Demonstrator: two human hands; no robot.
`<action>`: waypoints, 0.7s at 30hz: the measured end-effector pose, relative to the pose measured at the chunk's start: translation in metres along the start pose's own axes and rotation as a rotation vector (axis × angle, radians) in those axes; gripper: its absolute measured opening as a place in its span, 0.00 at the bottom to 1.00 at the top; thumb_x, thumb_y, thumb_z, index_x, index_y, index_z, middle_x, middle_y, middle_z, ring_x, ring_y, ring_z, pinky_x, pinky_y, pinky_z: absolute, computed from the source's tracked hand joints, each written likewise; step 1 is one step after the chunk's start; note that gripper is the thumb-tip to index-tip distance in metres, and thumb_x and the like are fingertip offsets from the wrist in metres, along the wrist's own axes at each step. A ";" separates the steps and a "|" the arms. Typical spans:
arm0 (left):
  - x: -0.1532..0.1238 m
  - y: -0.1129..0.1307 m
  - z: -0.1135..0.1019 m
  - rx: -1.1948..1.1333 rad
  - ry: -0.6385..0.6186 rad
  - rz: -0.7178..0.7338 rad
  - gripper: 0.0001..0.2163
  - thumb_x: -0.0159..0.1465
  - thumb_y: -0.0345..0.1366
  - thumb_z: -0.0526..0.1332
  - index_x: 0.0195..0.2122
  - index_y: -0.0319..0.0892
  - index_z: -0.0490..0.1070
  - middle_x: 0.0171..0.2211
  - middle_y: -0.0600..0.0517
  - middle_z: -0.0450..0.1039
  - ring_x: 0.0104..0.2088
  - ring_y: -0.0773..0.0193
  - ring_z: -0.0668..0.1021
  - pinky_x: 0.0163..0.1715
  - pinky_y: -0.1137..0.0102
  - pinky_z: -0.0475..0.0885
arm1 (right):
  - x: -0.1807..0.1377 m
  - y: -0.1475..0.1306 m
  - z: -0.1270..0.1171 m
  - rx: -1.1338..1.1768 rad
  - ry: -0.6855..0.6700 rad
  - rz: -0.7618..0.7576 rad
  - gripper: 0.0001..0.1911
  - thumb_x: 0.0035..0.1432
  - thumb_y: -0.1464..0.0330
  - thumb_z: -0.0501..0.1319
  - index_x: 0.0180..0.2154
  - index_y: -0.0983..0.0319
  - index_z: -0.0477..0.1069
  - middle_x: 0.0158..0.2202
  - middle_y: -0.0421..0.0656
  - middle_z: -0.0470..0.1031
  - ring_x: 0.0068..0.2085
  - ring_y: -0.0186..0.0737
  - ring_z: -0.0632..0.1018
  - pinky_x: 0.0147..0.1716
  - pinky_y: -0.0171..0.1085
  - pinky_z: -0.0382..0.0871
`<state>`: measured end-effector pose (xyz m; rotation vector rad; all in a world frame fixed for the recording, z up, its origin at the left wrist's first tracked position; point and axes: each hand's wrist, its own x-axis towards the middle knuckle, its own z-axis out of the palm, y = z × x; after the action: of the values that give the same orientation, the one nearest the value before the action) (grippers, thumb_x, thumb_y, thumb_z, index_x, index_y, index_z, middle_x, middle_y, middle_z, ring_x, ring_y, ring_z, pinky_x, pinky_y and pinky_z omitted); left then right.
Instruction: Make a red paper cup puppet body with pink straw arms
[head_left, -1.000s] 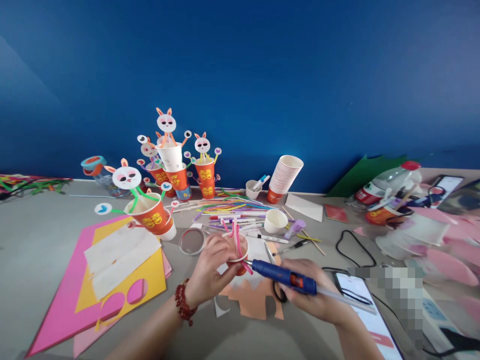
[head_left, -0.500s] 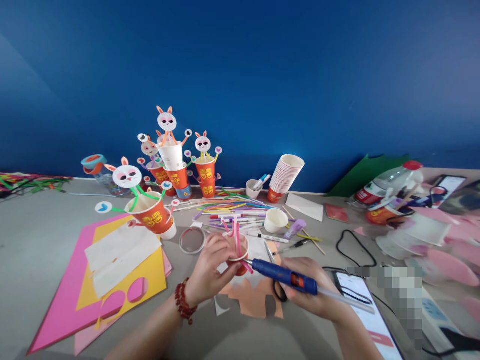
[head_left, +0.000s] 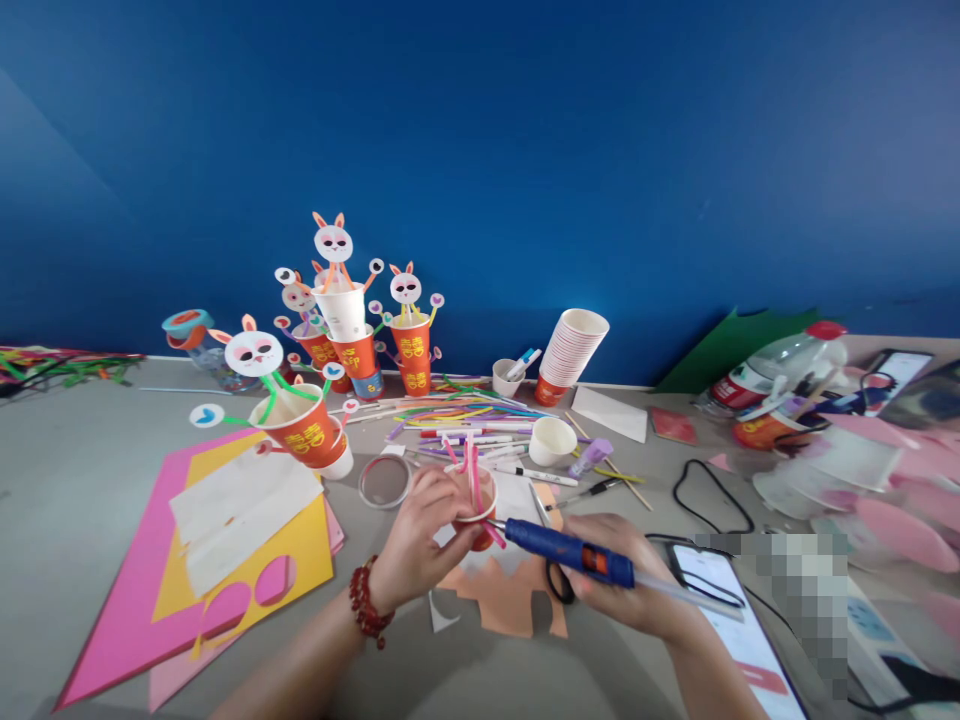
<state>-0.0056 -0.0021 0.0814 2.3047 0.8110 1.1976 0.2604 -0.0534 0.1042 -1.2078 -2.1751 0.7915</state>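
The left hand (head_left: 421, 530) grasps the cup (head_left: 489, 490), pink stems (head_left: 474, 480) rising just beside that grip; the right hand (head_left: 621, 602) holds the glue gun (head_left: 559, 550), its nozzle (head_left: 496, 523) near the left grip (a light, steady hold best avoids denting the cup).

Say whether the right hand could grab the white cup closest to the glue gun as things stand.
Probably not: the right hand is wrapped around the glue gun, which points at the red cup in the left hand. Otherwise, the white cup looks close, with nothing over it.
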 end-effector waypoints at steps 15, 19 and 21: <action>0.001 0.000 0.000 -0.022 0.001 -0.002 0.04 0.62 0.29 0.62 0.32 0.43 0.69 0.30 0.52 0.73 0.35 0.61 0.73 0.47 0.60 0.66 | 0.000 -0.001 -0.001 0.003 0.028 -0.034 0.26 0.64 0.47 0.51 0.27 0.60 0.68 0.23 0.43 0.71 0.25 0.40 0.72 0.27 0.36 0.61; 0.000 0.000 0.000 -0.028 0.009 -0.002 0.04 0.62 0.29 0.62 0.32 0.43 0.69 0.30 0.52 0.73 0.35 0.61 0.73 0.46 0.60 0.66 | 0.001 -0.001 0.000 0.002 0.024 -0.041 0.26 0.64 0.47 0.51 0.26 0.60 0.67 0.23 0.42 0.70 0.25 0.40 0.72 0.27 0.36 0.62; 0.000 -0.001 0.000 -0.029 0.011 -0.007 0.03 0.62 0.29 0.62 0.32 0.43 0.69 0.30 0.52 0.73 0.35 0.61 0.73 0.46 0.60 0.66 | 0.001 0.000 0.001 0.000 0.018 -0.037 0.26 0.64 0.47 0.50 0.26 0.59 0.67 0.23 0.42 0.70 0.25 0.40 0.72 0.28 0.36 0.62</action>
<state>-0.0058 -0.0018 0.0806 2.2722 0.8004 1.2124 0.2596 -0.0529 0.1041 -1.1664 -2.1772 0.7623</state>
